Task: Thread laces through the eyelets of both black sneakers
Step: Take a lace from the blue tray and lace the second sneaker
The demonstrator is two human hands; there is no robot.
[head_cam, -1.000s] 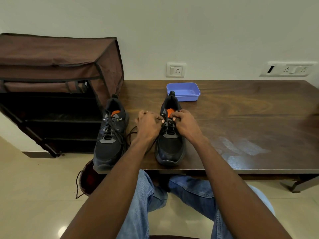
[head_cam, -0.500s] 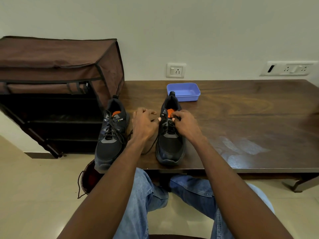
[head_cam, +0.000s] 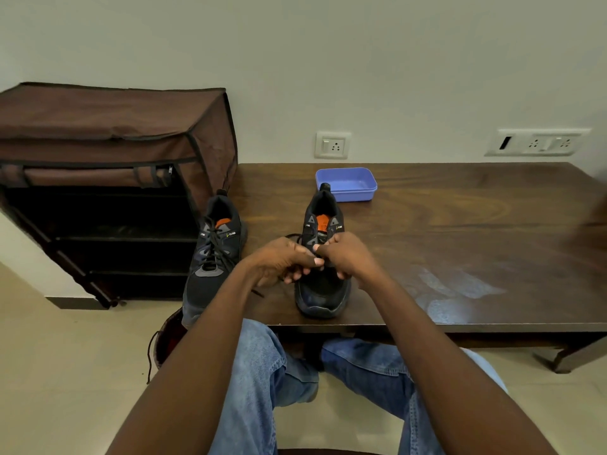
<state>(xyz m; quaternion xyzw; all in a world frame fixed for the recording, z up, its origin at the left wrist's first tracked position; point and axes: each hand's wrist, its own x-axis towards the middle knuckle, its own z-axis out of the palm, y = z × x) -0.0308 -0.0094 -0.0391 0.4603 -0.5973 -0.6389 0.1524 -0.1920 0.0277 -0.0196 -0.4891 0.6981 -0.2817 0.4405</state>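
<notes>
**Two sneakers on the table, one laced, one under our fingers**

Two black mesh sneakers with orange tongue labels stand on the dark wooden table (head_cam: pixel 460 224), toes pointing toward us, and we work on the one to our right. The left sneaker (head_cam: pixel 213 257) sits at the table's near left corner, its toe over the edge, with a black lace already crossed up its eyelets, so we judge that half of the job finished or close to it. The right sneaker (head_cam: pixel 323 257) stands near the front edge, straight ahead of us, likely placed there so both hands reach its eyelet rows evenly.

Our left hand (head_cam: pixel 282 262) and right hand (head_cam: pixel 345 256) meet above the middle of that shoe, fingers curled and fingertips nearly touching. Both appear to pinch the thin black shoelace (head_cam: pixel 292 237), a loop of which shows just beyond the left knuckles, while another stretch trails on the table below the left wrist. We cannot see which eyelet the tip is aimed at, because the hands cover it.

Beyond the shoe's heel rests a shallow blue plastic tray (head_cam: pixel 348 185). A brown fabric shoe rack (head_cam: pixel 108 152) stands against the wall to the left.
</notes>
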